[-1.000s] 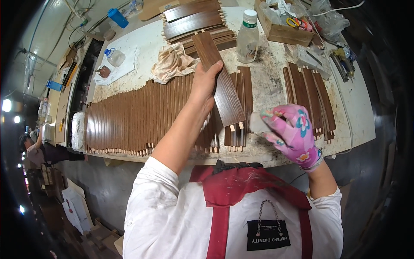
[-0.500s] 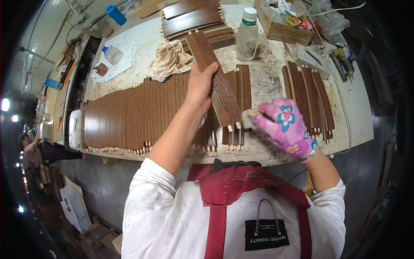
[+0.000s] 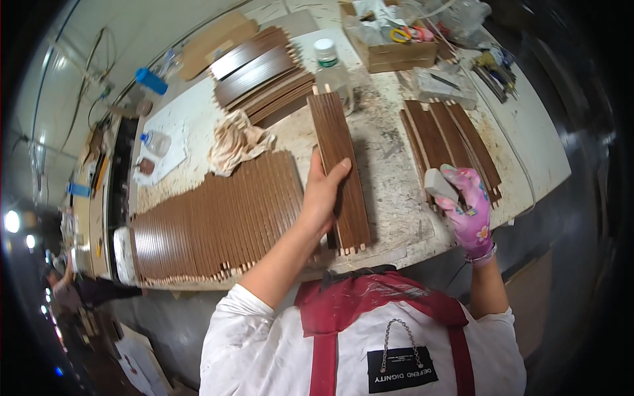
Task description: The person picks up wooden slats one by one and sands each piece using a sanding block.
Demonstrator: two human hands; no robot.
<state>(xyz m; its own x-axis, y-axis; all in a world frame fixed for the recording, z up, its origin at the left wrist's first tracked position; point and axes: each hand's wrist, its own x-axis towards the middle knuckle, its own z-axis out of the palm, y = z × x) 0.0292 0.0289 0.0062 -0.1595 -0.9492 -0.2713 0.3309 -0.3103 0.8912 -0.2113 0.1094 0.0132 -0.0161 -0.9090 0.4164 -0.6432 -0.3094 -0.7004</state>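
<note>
My bare left hand (image 3: 321, 198) grips a dark brown wooden slat (image 3: 335, 129) by its long edges, thumb on top. Pale dowel pegs stick out of both its ends. Several pegs show at the near end, so another slat may lie beneath; I cannot tell whether they touch. In a pink flowered glove, my right hand (image 3: 472, 208) holds a small pale block (image 3: 440, 185) between thumb and fingers. That hand is over the near end of a group of pegged slats (image 3: 436, 135) on the right.
A long row of slats on edge (image 3: 211, 221) fills the table's left. Behind it are a crumpled cloth (image 3: 236, 142) and a slat stack (image 3: 257, 76). A clear bottle (image 3: 330, 69), a cardboard box (image 3: 399, 56) and hand tools (image 3: 492, 76) stand or lie farther back.
My right hand has moved with the pale block from beside the held slat to the right-hand slats. The held slat has come nearer and stands straighter in view. The whole view has shifted.
</note>
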